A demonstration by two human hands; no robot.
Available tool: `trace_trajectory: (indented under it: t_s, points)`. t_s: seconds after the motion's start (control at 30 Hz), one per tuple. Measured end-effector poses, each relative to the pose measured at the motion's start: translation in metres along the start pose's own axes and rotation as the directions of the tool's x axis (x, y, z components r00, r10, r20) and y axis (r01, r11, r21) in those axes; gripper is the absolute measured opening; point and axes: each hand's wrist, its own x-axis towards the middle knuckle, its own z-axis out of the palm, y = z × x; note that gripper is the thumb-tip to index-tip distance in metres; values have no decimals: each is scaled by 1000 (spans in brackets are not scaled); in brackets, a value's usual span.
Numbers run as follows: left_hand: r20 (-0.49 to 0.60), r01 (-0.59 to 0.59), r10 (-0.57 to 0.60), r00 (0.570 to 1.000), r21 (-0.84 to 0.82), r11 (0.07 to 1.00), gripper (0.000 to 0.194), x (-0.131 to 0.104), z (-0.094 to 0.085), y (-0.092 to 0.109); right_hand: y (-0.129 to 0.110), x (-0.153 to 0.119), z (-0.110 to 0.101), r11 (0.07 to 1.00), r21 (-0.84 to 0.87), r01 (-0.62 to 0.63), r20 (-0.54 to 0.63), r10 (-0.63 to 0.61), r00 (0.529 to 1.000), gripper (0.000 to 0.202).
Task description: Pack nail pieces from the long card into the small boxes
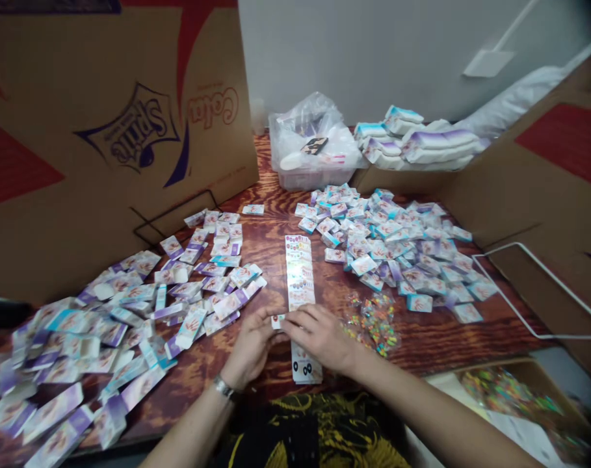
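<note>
My left hand [252, 344] is closed, pinching a small white printed card [277, 321] between thumb and fingers. From the other side my right hand [322, 335] holds the same card, its curled fingers hiding part of it. Under and beyond the right hand runs a long row of overlapping printed sheets [300, 266] on the wooden table [270, 227]; the hand covers its middle. To the left lies a spread of small white, purple and blue boxes [192, 325], several with flaps up. Small clear bags of colourful bits [376, 322] lie right of the right hand.
A heap of wrapped small boxes [383, 240] covers the right side. Behind stand a plastic tub with a bag [315, 156] and stacked white packs [436, 146]. Large cardboard boxes [129, 58] flank the table. At lower right, an open carton [514, 396] holds more colourful bags.
</note>
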Motion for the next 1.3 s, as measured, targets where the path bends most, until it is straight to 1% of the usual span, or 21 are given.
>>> trace_trajectory:
  t_s: [0.1, 0.2, 0.27, 0.3, 0.33, 0.37, 0.4, 0.47, 0.5, 0.53, 0.57, 0.63, 0.8, 0.9, 0.97, 1.03, 1.13, 1.17, 1.2, 1.23, 1.3]
  points:
    - [30, 112, -109, 994, -103, 988, 28, 1, 3, 0, -6, -14, 2, 995, -80, 54, 14, -53, 999, 18]
    - [85, 143, -134, 987, -105, 984, 29, 1, 11, -3, -4, -27, 0, 994, -86, 68, 12, -67, 998, 18]
    - [122, 158, -149, 981, -71, 985, 29, 0, 16, -7, 4, -38, -3, 1000, -20, -22, 3, 22, 1000, 18]
    - [144, 166, -158, 977, -46, 985, 29, 0, 18, -9, 11, -44, -6, 991, 29, -127, -1, 128, 992, 19]
    - [159, 168, -163, 974, -16, 986, 29, 0, 18, -11, 20, -51, -8, 961, 79, -267, 2, 268, 964, 20]
    - [163, 167, -167, 972, 14, 986, 31, -1, 18, -13, 31, -58, -10, 893, 121, -433, 13, 435, 900, 20]
    - [153, 161, -166, 974, 44, 986, 32, -1, 17, -15, 43, -66, -13, 794, 134, -592, 37, 593, 804, 21]
    - [114, 146, -156, 981, 93, 985, 33, 0, 13, -17, 67, -80, -16, 567, 104, -817, 97, 812, 575, 24]
    - [100, 144, -155, 983, 112, 983, 33, 0, 11, -18, 77, -86, -17, 511, 82, -856, 108, 849, 517, 26]
    - [95, 143, -155, 983, 127, 982, 34, 0, 9, -18, 86, -90, -17, 471, 62, -880, 121, 871, 475, 27]
    - [97, 140, -154, 983, 138, 980, 34, 0, 7, -19, 92, -94, -17, 453, 42, -891, 132, 881, 454, 27]
    - [101, 132, -147, 984, 148, 980, 35, 0, 5, -19, 98, -97, -13, 445, 8, -896, 166, 883, 440, 25]
    - [103, 109, -127, 987, 159, 981, 35, 1, 0, -21, 100, -96, -1, 438, -108, -893, 255, 880, 401, 23]
    - [88, 86, -104, 991, 190, 978, 35, 1, -1, -23, 104, -95, 2, 445, -158, -881, 279, 876, 393, 17]
    - [79, 67, -86, 993, 219, 973, 35, 1, 0, -24, 105, -92, 4, 465, -167, -870, 290, 866, 407, 14]
    - [82, 43, -67, 994, 264, 963, 36, 1, 2, -24, 103, -86, 5, 493, -162, -855, 292, 851, 436, 12]
    - [104, -70, 29, 994, 416, 907, 34, 1, 2, -17, 96, -76, 7, 541, -131, -831, 294, 821, 489, 12]
    - [99, -140, 104, 990, 505, 852, 32, 3, -1, -13, 93, -73, 7, 556, -114, -823, 295, 810, 507, 13]
    - [89, -215, 204, 975, 611, 762, 31, 5, -5, -6, 91, -70, 7, 571, -89, -816, 290, 798, 528, 14]
    - [83, -278, 319, 944, 721, 635, 30, 8, -11, 2, 90, -68, 7, 586, -55, -808, 278, 786, 551, 17]
    - [115, -316, 535, 837, 900, 301, 33, 18, -25, 20, 88, -64, 7, 603, 30, -797, 239, 770, 592, 24]
